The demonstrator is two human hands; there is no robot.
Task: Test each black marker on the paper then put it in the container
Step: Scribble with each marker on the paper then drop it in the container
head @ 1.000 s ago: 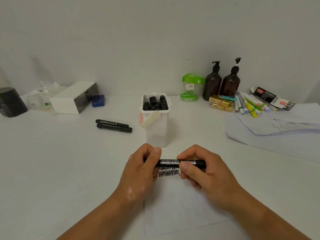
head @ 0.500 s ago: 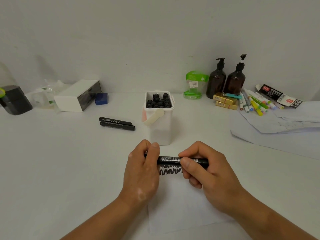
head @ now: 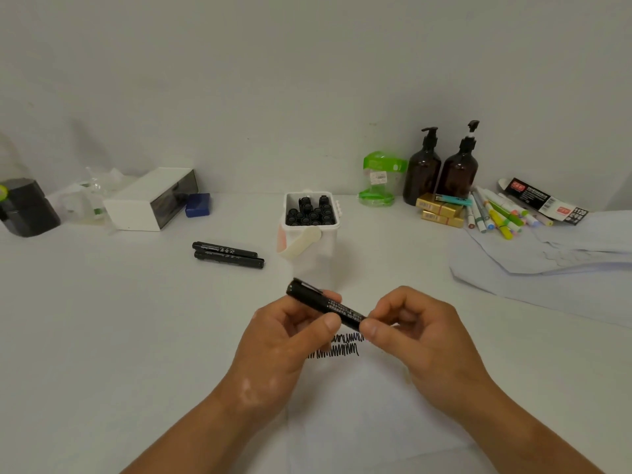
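Note:
A capped black marker [head: 325, 304] is held between both hands above the white paper [head: 376, 405]. My left hand [head: 284, 340] pinches its middle with thumb and fingers, and the cap end points up and left. My right hand [head: 420, 333] pinches the marker's other end. Two rows of black scribble [head: 338, 347] show on the paper just under the hands. Behind them stands the white container [head: 311, 248], holding several black markers. Two more black markers [head: 227, 254] lie side by side on the table left of the container.
A white box [head: 150, 200], a blue block [head: 197, 205] and a dark jar [head: 25, 208] sit at the back left. Two brown pump bottles [head: 441, 169], a green-topped clear container [head: 381, 179], coloured pens [head: 496, 213] and loose papers [head: 547, 261] fill the back right.
The marker has been lifted and tilted, so its cap end now points up and left instead of lying level. My left hand slid along to the marker's middle. More scribble shows below the hands.

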